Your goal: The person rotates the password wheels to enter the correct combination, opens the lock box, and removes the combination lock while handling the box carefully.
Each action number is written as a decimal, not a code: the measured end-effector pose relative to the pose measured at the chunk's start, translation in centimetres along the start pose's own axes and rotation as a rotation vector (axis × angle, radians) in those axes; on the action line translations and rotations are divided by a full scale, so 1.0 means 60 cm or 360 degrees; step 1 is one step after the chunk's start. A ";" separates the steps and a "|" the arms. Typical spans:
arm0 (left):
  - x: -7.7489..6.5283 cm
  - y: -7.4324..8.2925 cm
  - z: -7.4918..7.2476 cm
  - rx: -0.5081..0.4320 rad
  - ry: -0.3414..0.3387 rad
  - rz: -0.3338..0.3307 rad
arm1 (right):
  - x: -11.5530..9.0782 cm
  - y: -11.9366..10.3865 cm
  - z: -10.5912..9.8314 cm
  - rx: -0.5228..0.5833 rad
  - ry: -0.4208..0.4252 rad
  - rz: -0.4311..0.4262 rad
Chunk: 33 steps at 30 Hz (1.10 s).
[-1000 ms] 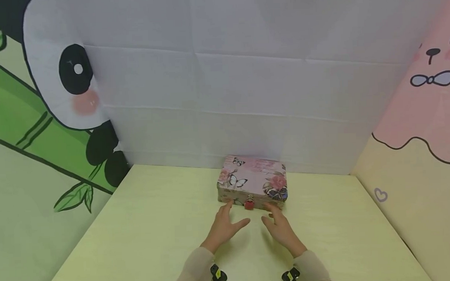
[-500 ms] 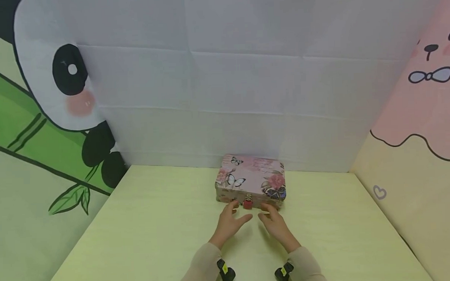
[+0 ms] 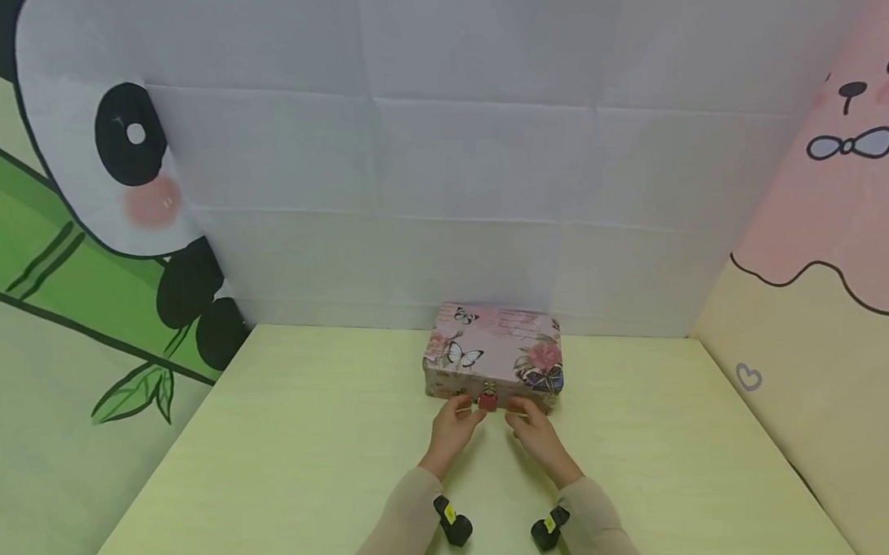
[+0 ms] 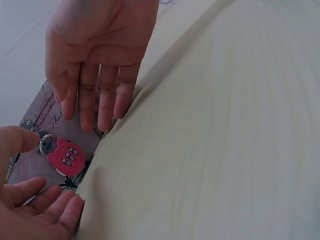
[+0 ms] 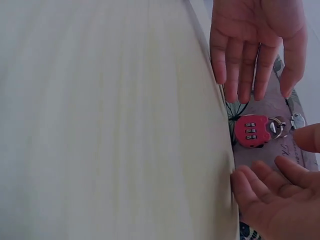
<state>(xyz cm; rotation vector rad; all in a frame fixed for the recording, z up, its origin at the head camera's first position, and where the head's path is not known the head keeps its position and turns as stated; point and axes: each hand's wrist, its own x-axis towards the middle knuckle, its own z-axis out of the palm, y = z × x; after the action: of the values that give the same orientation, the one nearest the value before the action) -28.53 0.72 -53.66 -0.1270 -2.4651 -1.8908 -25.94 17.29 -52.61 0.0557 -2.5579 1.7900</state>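
Pink box (image 3: 491, 345), head view: near the far edge of the pale yellow table (image 3: 311, 445), before the white backdrop (image 3: 382, 173); its long axis runs left to right in front of the person. The lid is down, so any contents are hidden.
Red padlock (image 3: 487, 401), head view: hangs at the middle of the box's front, between the left hand (image 3: 450, 432) and the right hand (image 3: 538, 439); the left thumb looks nearer to it.
Left hand, left wrist view: thumb at the padlock's top end, touching or just beside it, I cannot tell; a wide gap between thumb and fingers, nothing gripped.
Number dials (image 4: 70, 156), left wrist view: three, on the padlock's face.
Right hand, right wrist view: thumb and fingers well spread, holding nothing; fingertips beside the padlock, apart from it.
Metal clasp (image 5: 298, 120), right wrist view: on the box, by the padlock's top end.
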 end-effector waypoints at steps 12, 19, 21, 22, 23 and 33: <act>0.017 -0.006 -0.001 0.0151 0.0019 0.0079 | 0.011 0.003 0.011 0.0143 0.0035 0.0017; 0.026 -0.005 -0.002 0.0162 -0.0008 0.0058 | 0.018 0.001 0.018 0.0136 0.0039 0.0001; 0.027 -0.005 -0.002 0.0178 -0.0006 0.0072 | 0.019 0.002 0.020 0.0131 0.0046 0.0002; 0.028 -0.006 -0.002 0.0182 -0.0008 0.0072 | 0.020 0.002 0.021 0.0130 0.0049 -0.0002; 0.028 -0.006 -0.001 0.0182 -0.0013 0.0068 | 0.020 0.003 0.021 0.0127 0.0049 -0.0010; 0.029 -0.007 0.002 0.0204 -0.0020 0.0107 | 0.019 0.001 0.022 0.0123 0.0033 0.0016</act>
<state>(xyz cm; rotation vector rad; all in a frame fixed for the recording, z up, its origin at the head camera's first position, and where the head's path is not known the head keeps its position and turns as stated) -30.31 0.82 -53.94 -0.2152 -2.5471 -1.7061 -27.07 16.06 -53.10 0.0253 -2.4789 1.8820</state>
